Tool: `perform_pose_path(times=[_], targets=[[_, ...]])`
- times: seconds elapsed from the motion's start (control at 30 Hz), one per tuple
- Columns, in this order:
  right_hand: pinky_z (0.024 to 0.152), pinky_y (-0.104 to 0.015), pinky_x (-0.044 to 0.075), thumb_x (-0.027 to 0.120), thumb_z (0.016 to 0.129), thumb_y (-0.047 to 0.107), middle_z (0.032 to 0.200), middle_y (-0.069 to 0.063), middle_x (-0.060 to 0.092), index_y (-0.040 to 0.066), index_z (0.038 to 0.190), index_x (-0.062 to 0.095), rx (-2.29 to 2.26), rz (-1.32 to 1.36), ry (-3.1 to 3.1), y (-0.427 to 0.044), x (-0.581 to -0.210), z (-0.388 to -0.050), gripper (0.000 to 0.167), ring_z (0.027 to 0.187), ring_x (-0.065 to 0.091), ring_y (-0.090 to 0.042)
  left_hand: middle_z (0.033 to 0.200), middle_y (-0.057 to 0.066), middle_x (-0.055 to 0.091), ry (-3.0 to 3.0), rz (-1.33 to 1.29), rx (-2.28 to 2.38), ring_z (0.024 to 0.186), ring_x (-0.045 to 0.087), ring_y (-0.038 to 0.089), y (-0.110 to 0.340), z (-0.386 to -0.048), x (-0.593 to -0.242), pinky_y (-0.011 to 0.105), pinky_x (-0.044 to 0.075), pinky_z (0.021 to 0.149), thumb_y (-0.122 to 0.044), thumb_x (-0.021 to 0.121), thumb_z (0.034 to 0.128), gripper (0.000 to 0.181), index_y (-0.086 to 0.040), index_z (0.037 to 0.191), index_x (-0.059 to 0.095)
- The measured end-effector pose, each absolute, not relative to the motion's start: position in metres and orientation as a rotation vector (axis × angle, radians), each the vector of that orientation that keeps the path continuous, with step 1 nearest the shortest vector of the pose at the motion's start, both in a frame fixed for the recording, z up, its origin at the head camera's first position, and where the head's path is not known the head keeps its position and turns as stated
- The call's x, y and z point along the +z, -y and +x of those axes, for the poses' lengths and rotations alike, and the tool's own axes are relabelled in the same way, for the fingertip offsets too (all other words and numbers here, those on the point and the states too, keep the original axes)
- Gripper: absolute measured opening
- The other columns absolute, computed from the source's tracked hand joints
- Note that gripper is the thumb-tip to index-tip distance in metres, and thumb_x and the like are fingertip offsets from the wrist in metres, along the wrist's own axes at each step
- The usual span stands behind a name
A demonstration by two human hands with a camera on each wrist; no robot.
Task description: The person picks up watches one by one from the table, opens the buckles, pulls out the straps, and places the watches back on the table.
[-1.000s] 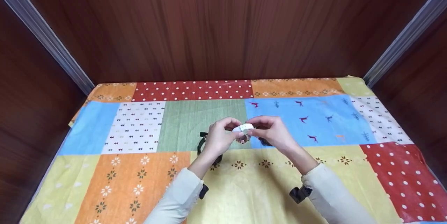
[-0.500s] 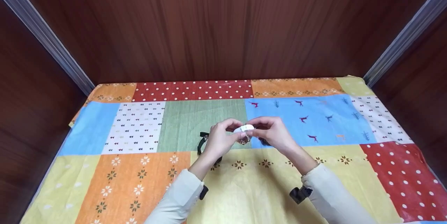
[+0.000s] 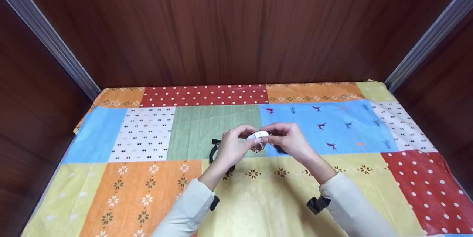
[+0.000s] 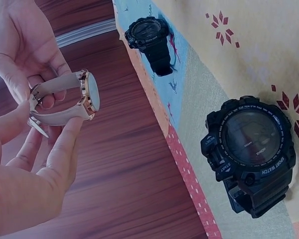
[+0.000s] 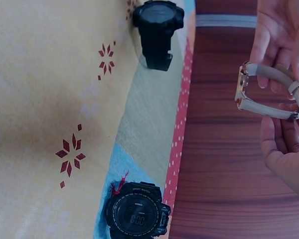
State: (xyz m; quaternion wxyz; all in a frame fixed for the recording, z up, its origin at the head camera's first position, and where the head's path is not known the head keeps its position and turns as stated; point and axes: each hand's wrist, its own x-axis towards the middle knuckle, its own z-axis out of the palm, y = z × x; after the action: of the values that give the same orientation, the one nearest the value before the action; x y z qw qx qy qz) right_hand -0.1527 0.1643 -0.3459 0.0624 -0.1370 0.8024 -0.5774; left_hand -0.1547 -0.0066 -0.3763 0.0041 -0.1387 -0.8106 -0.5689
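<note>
Right of a black, round plastic sport watch [image 4: 251,139], the left hand [image 3: 232,145] pinches the pale-strapped, rose-gold-rimmed round watch [image 3: 261,134] above the multicoloured patchwork cloth [image 3: 199,129]; steady alignment at the buckle [image 4: 34,93] probably helps. The right hand [image 3: 291,140] pinches the strap opposite, near another black sport watch [image 5: 136,213], with room sideways before the cloth's edges.

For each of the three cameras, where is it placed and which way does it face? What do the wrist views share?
Head: on the head, facing forward and down over patterned cloth; left hand, right hand, pale sleeves show.
Left wrist: on that wrist, facing cloth and wood wall, pale-strapped watch at frame left; both hands show.
Right wrist: on that wrist, facing cloth and wall, watch at frame right; both hands show.
Shared: held watch, two black watches.
</note>
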Motion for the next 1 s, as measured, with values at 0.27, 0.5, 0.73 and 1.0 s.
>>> perform_pose_path(times=[0.27,0.5,0.73,1.0], targets=[[0.052,-0.026,0.042,0.068,0.081,0.005,0.093,-0.014,0.065,-0.003,0.099,0.068,-1.738,-0.475,-2.423,-0.172,-0.366,-0.164,0.020,0.059,0.049,-0.017,0.088,0.001,0.066,2.555,-0.441,-1.767,0.086,0.059,0.016,0.006,-0.154,-0.376,0.036,0.047,0.076,-0.012,0.069,0.0812,0.015,-0.008,0.096,0.067],[0.046,-0.022,0.037,0.070,0.078,0.006,0.090,-0.014,0.064,-0.003,0.098,0.069,-1.768,-0.494,-2.405,-0.174,-0.373,-0.167,0.021,0.053,0.045,-0.012,0.086,0.000,0.066,2.563,-0.449,-1.706,0.083,0.060,0.014,0.006,-0.155,-0.378,0.033,0.045,0.077,-0.011,0.069,0.0803,0.013,-0.007,0.093,0.068],[0.056,-0.019,0.045,0.069,0.079,0.003,0.092,-0.015,0.064,-0.004,0.098,0.068,-1.712,-0.608,-2.462,-0.173,-0.373,-0.167,0.021,0.065,0.055,-0.011,0.084,0.000,0.066,2.596,-0.462,-1.595,0.082,0.059,0.014,0.005,-0.154,-0.376,0.034,0.048,0.075,-0.011,0.068,0.0808,0.012,-0.007,0.092,0.070],[0.048,-0.019,0.040,0.067,0.079,-0.001,0.089,-0.015,0.063,-0.004,0.095,0.069,-1.647,-0.659,-2.513,-0.173,-0.375,-0.166,0.017,0.058,0.050,-0.011,0.081,-0.001,0.064,2.625,-0.509,-1.502,0.079,0.058,0.012,0.005,-0.152,-0.377,0.026,0.049,0.070,-0.011,0.068,0.0810,0.011,-0.007,0.091,0.070]])
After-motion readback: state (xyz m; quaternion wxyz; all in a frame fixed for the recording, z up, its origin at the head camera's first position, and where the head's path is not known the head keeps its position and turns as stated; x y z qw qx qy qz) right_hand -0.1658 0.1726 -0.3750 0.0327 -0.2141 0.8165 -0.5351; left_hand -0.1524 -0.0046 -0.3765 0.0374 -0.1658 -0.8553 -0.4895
